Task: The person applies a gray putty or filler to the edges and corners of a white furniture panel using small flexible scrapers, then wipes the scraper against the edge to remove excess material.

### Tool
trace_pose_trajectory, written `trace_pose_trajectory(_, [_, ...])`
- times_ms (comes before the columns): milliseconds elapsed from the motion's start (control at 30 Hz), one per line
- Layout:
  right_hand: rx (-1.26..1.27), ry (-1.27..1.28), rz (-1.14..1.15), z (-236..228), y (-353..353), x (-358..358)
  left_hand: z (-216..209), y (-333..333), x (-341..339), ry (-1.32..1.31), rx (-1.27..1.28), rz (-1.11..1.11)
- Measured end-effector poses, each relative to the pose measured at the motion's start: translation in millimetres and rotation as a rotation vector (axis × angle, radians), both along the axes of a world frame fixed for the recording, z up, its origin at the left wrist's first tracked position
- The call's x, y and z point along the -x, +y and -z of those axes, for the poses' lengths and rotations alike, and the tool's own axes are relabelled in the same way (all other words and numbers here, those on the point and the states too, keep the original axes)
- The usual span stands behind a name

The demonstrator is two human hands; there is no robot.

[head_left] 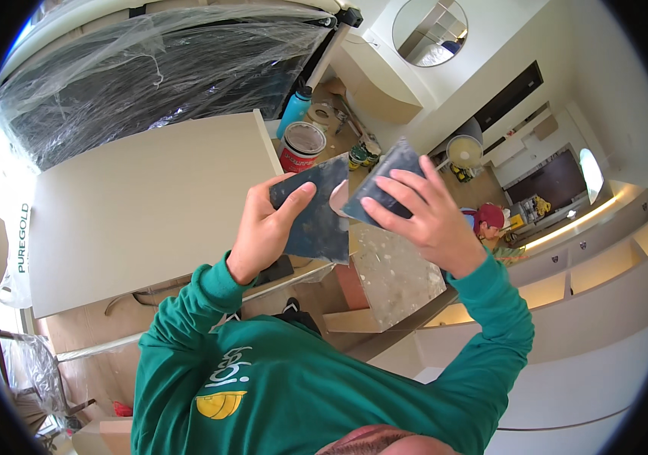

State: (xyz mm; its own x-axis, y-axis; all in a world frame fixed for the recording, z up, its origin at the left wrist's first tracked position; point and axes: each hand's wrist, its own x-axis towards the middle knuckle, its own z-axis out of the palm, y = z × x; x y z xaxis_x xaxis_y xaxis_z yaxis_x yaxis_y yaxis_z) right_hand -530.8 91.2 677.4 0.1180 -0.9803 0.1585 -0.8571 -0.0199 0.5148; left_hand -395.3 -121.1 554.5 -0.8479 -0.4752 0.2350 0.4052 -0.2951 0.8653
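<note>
Holding: both hands are raised in front of the green sweatshirt (pixel 301 379), each closed on a flat dark metal scraper blade.
Left hand: left hand (pixel 263 227) is clamped shut, thumb pressed on the face of the wide dark scraper blade (pixel 316 212).
Right hand: right hand (pixel 426 216) grips with fingers spread over the smaller dark scraper blade (pixel 384 182), whose edge meets the wide blade between the hands.
Below the hands: a speckled grey square board (pixel 396 277).
Left of the hands: a large pale flat panel (pixel 149 205).
Beyond the hands: a red-and-white open tub (pixel 301 145), a blue bottle (pixel 295 110), then clear plastic sheeting (pixel 157 68).
Right, far: another person in a red cap (pixel 489 221).
</note>
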Motion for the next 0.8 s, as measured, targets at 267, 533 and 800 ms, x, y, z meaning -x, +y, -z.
trace_pose_trajectory(267, [-0.032,0.06,0.024,-15,-7,-13,-4,-2,-1,0.005,0.125,-0.043])
trace_pose_trajectory(533, [0.154,-0.064,-0.056,-14,-6,-21,-13,-9,-5,0.005,-0.302,0.182])
trace_pose_trajectory(800, [0.173,0.035,0.089,-17,15,4,-16,0,-12,-0.009,-0.362,0.22])
